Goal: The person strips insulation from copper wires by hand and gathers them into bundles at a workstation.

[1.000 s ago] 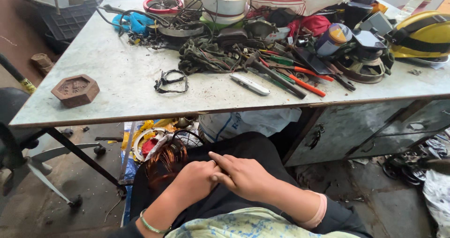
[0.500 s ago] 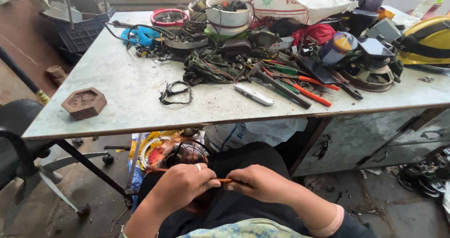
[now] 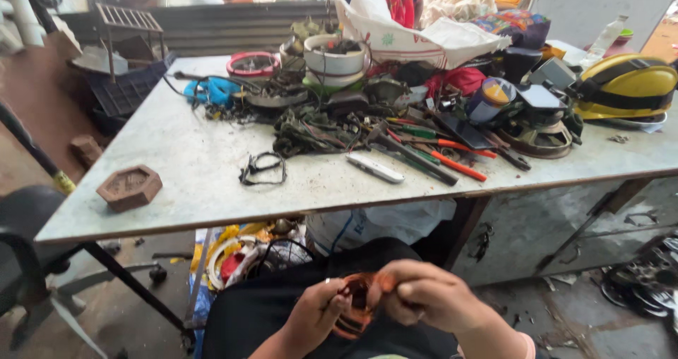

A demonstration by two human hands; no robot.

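Copper wire coil (image 3: pixel 357 304): a reddish-orange bundle held low in the frame, over the person's lap, below the near edge of the workbench (image 3: pixel 198 168). It sits between the two hands and touches both. Its long axis cannot be told; most of it is hidden by fingers.

Left hand (image 3: pixel 316 315): closed on the coil's left and lower side, fingers curled round the strands. Right hand (image 3: pixel 424 295): closed on the coil's right and upper side, thumb and fingertips pinched together on the wire. Neither hand is nearer; the coil lies directly between them, slightly toward the left.

Surroundings: the workbench stands well apart from the hands, beyond the lap. On it, a white slim handset (image 3: pixel 375 167), an orange-handled screwdriver (image 3: pixel 459 167), a loop of black wire (image 3: pixel 263 168), a hexagonal brown block (image 3: pixel 130 187) near the left edge, and a yellow helmet (image 3: pixel 625 87) at the far right. Beneath the bench, a heap of coloured rings and cable (image 3: pixel 244 256).
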